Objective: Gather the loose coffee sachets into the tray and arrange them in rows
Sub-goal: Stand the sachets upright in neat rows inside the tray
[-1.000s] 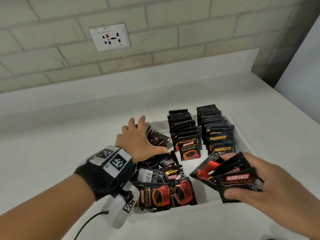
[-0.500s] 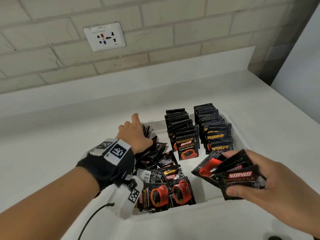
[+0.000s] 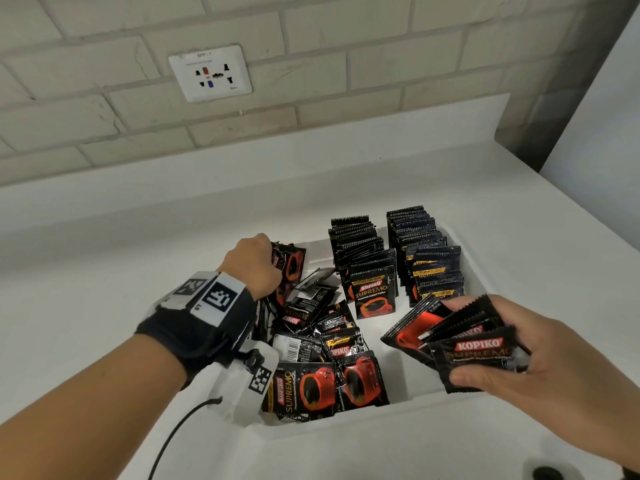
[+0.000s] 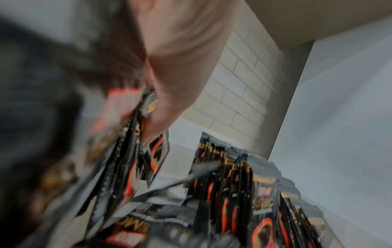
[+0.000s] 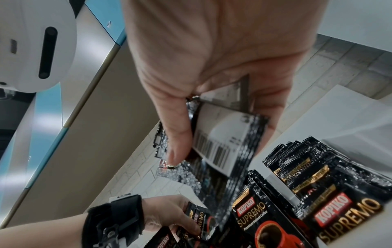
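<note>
A white tray [image 3: 408, 408] sits on the counter. Two upright rows of black Kopiko sachets [image 3: 367, 268] [image 3: 427, 256] stand in its far half. A loose heap of sachets [image 3: 322, 344] fills its left side. My left hand [image 3: 252, 265] [image 5: 169, 216] is at the far left of the heap and grips a few sachets [image 3: 292, 265] [image 4: 146, 117] [image 5: 200, 216] there, fingers curled. My right hand [image 3: 519, 362] hovers over the tray's near right corner and holds a fanned stack of sachets [image 3: 460, 337] [image 5: 222, 142] between thumb and fingers.
The white counter [image 3: 156, 258] runs to a brick wall with a socket plate [image 3: 210, 73]. A white panel [image 3: 602, 109] rises at the right. A black cable [image 3: 173, 438] trails from my left wrist device. A small dark object [image 3: 547, 474] lies at the counter's near right edge.
My left hand went from lying flat on the heap to curling round a few sachets at its far left. The right hand with its stack stayed nearly still.
</note>
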